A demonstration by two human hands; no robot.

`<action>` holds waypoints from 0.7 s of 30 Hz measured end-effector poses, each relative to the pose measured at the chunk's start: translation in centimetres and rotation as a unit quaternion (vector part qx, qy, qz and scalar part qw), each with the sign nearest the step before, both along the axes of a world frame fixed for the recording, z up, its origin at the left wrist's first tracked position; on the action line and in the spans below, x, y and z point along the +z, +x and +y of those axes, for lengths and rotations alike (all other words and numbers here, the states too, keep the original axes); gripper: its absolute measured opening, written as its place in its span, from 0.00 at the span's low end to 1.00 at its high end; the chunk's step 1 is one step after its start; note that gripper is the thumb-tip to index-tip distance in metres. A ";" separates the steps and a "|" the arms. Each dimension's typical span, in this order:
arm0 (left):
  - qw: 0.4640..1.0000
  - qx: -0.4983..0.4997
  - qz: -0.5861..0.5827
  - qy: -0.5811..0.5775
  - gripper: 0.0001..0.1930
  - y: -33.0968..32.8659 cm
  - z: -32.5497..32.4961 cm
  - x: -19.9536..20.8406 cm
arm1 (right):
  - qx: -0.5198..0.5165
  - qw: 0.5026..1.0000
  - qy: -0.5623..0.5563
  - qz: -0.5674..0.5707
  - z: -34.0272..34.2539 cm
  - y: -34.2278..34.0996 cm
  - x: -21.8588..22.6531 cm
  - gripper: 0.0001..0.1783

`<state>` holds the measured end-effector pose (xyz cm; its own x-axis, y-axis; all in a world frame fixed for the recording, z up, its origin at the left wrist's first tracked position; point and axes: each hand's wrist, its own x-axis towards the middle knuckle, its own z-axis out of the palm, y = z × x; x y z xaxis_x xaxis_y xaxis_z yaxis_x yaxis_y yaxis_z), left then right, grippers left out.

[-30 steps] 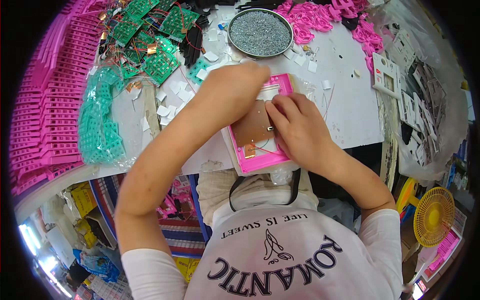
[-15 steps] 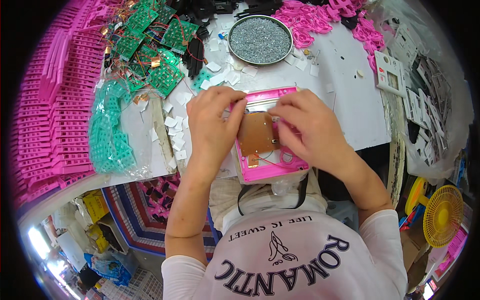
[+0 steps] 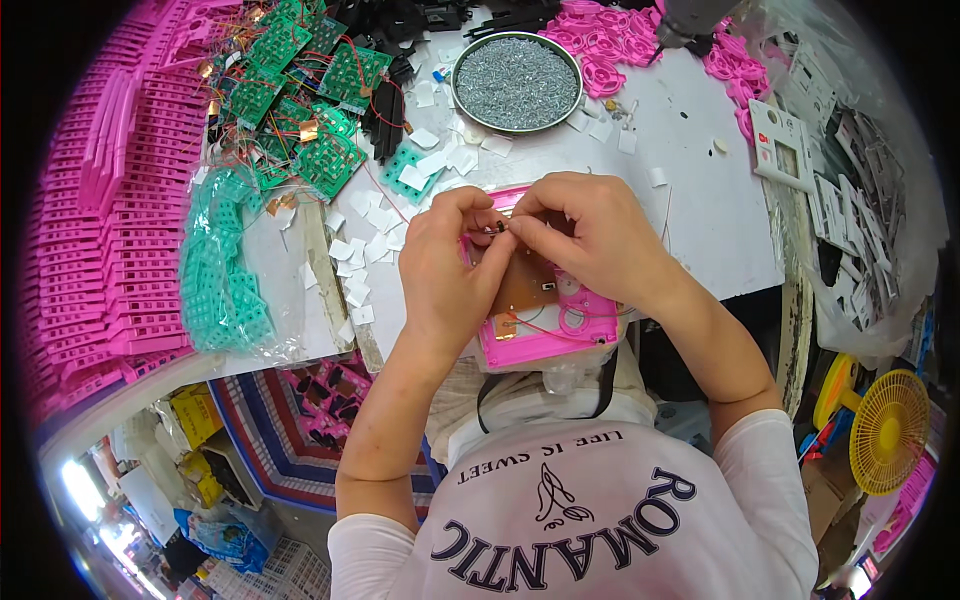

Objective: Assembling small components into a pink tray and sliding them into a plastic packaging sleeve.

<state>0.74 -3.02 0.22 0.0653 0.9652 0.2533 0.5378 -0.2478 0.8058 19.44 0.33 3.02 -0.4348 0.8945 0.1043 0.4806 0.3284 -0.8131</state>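
A pink plastic case point(image 3: 550, 346) lies before me at the table's near edge. Inside it sits a brown circuit board point(image 3: 524, 288), with a pink ring-shaped part point(image 3: 580, 318) and a thin red wire beside it. Above the board's upper part my hands meet fingertip to fingertip. Between them is a small dark part point(image 3: 499, 228), too small to name. My left hand point(image 3: 446, 262) pinches it from the left, and my right hand point(image 3: 592, 238) pinches from the right. The fingers hide the case's upper left.
A round tray point(image 3: 453, 85) of small metal screws stands beyond the case. Green circuit boards point(image 3: 330, 163) with wires, teal keypads point(image 3: 222, 270) and stacked pink casings point(image 3: 120, 220) fill the left. White casings point(image 3: 783, 148) lie right. A dark grey tool point(image 3: 688, 22) appears at the top.
My right hand has moved left to meet the left one, and a small dark part shows between their fingertips. A dark grey tool has come into view at the top.
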 end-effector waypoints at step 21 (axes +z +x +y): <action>0.993 -0.064 0.029 0.099 0.06 -0.6 0.5 -0.6 | -0.028 0.999 0.013 0.034 -3.5 2.0 0.1 0.18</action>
